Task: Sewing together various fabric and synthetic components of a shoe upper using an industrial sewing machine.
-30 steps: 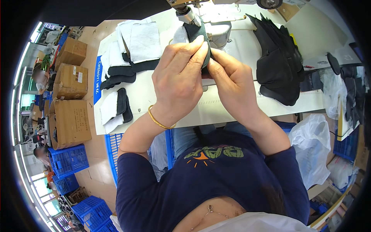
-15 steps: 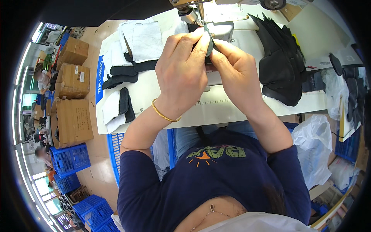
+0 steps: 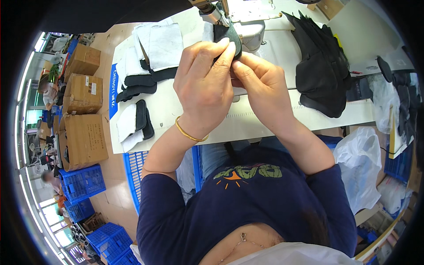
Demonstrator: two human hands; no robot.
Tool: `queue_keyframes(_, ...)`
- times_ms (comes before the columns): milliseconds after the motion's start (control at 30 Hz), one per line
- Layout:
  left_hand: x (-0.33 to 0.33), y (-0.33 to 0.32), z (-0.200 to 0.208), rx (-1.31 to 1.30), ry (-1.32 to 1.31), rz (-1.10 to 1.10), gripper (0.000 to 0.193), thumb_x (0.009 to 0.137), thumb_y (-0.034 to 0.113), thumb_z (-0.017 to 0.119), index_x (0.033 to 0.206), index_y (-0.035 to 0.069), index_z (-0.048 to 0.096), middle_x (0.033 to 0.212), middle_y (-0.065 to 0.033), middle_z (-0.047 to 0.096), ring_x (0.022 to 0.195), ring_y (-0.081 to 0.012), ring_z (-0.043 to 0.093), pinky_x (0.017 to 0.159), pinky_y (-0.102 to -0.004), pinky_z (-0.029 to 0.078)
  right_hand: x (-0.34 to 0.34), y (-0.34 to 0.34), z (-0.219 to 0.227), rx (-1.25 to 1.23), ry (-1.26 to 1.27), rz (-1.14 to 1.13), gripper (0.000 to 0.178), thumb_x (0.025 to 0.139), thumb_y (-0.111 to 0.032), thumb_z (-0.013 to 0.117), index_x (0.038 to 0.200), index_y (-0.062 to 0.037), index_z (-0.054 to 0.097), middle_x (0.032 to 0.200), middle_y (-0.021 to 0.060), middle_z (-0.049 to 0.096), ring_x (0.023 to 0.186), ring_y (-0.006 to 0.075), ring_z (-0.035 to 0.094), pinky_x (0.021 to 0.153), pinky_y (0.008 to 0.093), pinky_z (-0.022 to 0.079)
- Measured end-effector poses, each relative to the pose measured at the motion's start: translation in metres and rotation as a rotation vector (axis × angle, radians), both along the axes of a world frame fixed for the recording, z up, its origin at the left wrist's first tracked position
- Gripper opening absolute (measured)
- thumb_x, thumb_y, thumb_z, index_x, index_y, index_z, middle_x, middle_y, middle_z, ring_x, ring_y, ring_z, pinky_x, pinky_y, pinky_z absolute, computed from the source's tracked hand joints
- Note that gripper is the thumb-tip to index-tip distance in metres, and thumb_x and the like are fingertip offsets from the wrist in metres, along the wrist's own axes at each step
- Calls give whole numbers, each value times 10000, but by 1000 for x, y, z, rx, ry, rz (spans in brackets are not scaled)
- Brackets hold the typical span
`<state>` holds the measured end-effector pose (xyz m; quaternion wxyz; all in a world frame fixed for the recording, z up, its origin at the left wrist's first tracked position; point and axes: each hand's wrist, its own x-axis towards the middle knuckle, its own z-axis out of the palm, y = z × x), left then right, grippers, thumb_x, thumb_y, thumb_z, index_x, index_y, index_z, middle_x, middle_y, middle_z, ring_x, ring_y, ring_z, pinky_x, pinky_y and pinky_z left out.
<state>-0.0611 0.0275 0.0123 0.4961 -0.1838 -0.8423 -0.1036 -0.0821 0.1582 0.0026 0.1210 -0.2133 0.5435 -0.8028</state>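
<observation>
A small dark green-black fabric piece (image 3: pixel 230 36) lies under the needle area of a sewing machine (image 3: pixel 215 15). My left hand (image 3: pixel 206 75) pinches its near edge with thumb and fingertips, with a gold bangle on the wrist. Close against it, my right hand (image 3: pixel 260 79) is also closed on the piece's lower right edge. The fingers hide part of the fabric. To the left lie white pieces (image 3: pixel 163 46) stacked with black ones (image 3: pixel 140 81). A pile of black fabric pieces (image 3: pixel 320 66) rests on the table right of my hands.
A small white-and-black stack (image 3: pixel 134 126) sits near the table's (image 3: pixel 176 132) left front edge. Cardboard boxes (image 3: pixel 84 139) and blue crates (image 3: pixel 81 182) stand on the floor at left, with people beyond. Clear plastic bags (image 3: pixel 358 165) hang at right.
Both hands have shifted slightly left and nearer me. More of the dark fabric piece shows flat beneath the machine, where it was seen nearly edge-on before.
</observation>
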Motion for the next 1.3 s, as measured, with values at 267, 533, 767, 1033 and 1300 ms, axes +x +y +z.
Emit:
queue_keyframes(267, 2, 3, -1, -7, 20, 4, 372, 598, -45, 638, 958, -29, 731, 962, -87, 689, 891, -259, 654, 739, -340, 564, 0, -2, -3, -30, -4, 1, 199, 993, -40, 467, 1015, 77, 626, 853, 59, 660, 805, 75, 586, 703, 255, 511)
queue_keyframes(533, 3, 1, -2, -54, 22, 10, 440, 565, -15, 644, 997, -31, 728, 998, -92, 687, 908, -252, 650, 736, -328, 568, 4, -1, 1, -7, -11, 34, 206, 990, -35, 452, 1048, 75, 616, 886, 56, 653, 829, 72, 577, 722, 255, 510)
queue_keyframes(767, 4, -2, 0, -70, 10, 19, 441, 567, -6, 650, 1001, -27, 728, 1002, -90, 687, 913, -247, 648, 732, -326, 569, 5, -2, 4, -40, -22, 52, 217, 993, -30, 448, 1083, 76, 614, 931, 68, 661, 854, 76, 576, 778, 267, 524)
queue_keyframes(1033, 1, -11, 6, -101, -30, -1, 419, 597, -15, 662, 1010, -22, 729, 1007, -86, 684, 925, -246, 649, 732, -317, 562, 3, -8, 3, -45, -25, 34, 216, 984, -26, 447, 1079, 79, 610, 920, 63, 662, 843, 71, 568, 759, 269, 517)
queue_keyframes(1300, -8, -22, 6, -85, -43, -49, 411, 627, -18, 660, 1033, -12, 726, 1019, -82, 684, 941, -261, 643, 776, -336, 556, 0, -13, 3, 34, -44, 81, 319, 990, -13, 453, 1273, 83, 563, 1202, 95, 635, 1077, 118, 599, 940, 285, 520)
